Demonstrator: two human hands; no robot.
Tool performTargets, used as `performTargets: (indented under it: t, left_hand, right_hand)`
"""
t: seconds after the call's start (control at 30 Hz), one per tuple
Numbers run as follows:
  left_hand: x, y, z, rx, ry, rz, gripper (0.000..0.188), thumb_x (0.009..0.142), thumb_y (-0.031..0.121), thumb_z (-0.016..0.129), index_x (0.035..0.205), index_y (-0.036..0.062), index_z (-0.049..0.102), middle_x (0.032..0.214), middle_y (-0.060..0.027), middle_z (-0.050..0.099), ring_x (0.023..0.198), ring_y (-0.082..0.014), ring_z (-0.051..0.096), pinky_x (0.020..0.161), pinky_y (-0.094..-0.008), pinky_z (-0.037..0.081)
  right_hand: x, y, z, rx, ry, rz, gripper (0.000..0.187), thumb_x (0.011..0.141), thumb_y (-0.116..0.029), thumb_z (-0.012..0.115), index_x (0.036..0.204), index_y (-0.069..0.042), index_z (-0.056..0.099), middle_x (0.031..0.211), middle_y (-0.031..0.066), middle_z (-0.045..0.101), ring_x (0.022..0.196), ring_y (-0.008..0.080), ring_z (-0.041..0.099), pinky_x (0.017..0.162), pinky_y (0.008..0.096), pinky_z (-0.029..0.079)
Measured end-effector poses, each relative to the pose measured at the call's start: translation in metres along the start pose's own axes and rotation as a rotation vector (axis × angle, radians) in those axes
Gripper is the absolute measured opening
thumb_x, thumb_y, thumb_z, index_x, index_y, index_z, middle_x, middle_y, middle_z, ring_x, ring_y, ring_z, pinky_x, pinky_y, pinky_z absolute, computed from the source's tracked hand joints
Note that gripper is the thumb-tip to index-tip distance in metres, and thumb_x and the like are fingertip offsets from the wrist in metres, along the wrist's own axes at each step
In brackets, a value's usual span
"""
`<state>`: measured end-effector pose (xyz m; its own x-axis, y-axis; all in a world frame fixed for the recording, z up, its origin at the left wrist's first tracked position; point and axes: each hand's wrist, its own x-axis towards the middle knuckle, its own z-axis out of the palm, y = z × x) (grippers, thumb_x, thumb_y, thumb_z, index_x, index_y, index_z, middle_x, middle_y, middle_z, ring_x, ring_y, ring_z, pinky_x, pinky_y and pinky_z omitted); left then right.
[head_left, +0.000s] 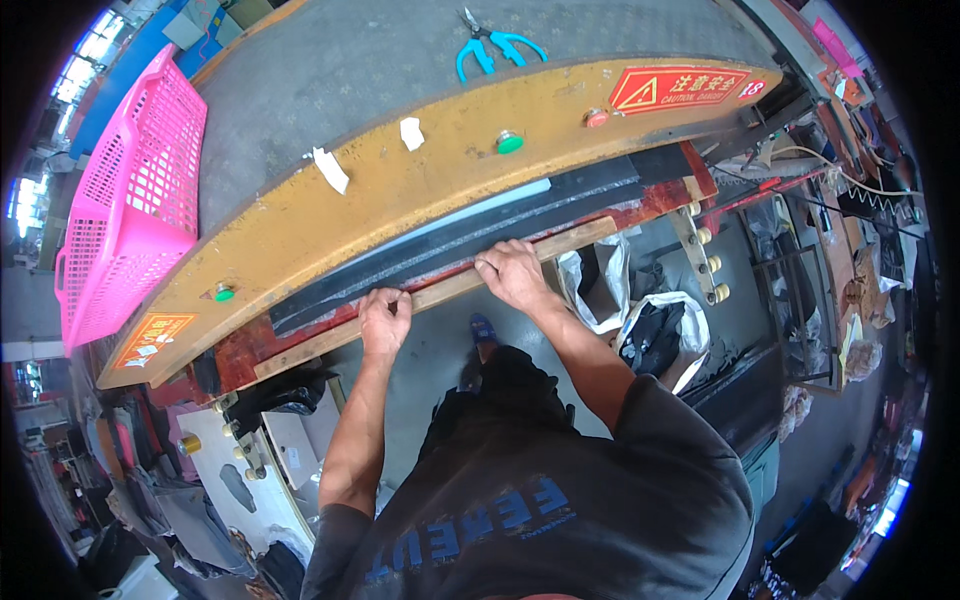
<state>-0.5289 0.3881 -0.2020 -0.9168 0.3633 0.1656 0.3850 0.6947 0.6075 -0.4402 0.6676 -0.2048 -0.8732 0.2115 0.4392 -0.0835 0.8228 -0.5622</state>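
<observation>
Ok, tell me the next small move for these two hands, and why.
Perhaps draw the left hand and right hand back toward the body: both are at the wooden strip, close to the yellow beam, whose warning sticker and green button suggest a powered machine, so clearance seems sensible.

Along your work, dark-red board borders tan wooden strip and black sheeting with a speckled grey stripe, under an ochre beam — scuffed darker, dotted with a green button, a red button and a red-and-yellow warning sticker. Beyond it you have a faintly mottled grey bench, turquoise-handled snips and a bright-pink lattice basket — while your own dark shirt carries blue lettering.
</observation>
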Motion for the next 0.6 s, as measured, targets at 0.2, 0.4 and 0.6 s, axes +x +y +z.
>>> performTargets:
  t: [0.2,0.4,0.6]
  left_hand:
    - [-0.009,0.005,0.007,-0.026,0.053,-0.021,0.018,0.094,0.022,0.074,0.087,0.0048,0.074,0.092,-0.0148,0.071,0.094,-0.0379,0.064,0.094,-0.0476,0.051]
    - [-0.061,-0.002,0.008,-0.108,-0.071,-0.002,0.014,0.094,0.016,0.073,0.089,0.003,0.074,0.091,-0.0149,0.071,0.092,-0.036,0.066,0.091,-0.045,0.053]
    - [-0.103,-0.04,-0.029,-0.331,0.224,-0.213,0.018,0.1,0.012,0.07,0.114,0.0022,0.075,0.112,-0.0153,0.071,0.106,-0.0268,0.068,0.094,-0.0376,0.054]
  right_hand:
    - [-0.009,0.001,0.003,0.018,-0.053,0.045,0.017,0.096,-0.023,0.067,0.092,-0.012,0.079,0.093,0.0099,0.073,0.096,0.0348,0.065,0.095,0.0479,0.048]
    - [-0.039,-0.002,-0.024,0.194,-0.254,0.292,0.024,0.096,-0.025,0.073,0.11,-0.007,0.08,0.107,0.016,0.076,0.109,0.0361,0.069,0.102,0.0482,0.052]
    - [-0.002,0.01,-0.067,-0.059,0.038,0.38,0.059,0.089,-0.035,0.081,0.139,-0.006,0.068,0.141,0.0276,0.064,0.132,0.0443,0.059,0.115,0.0498,0.047]
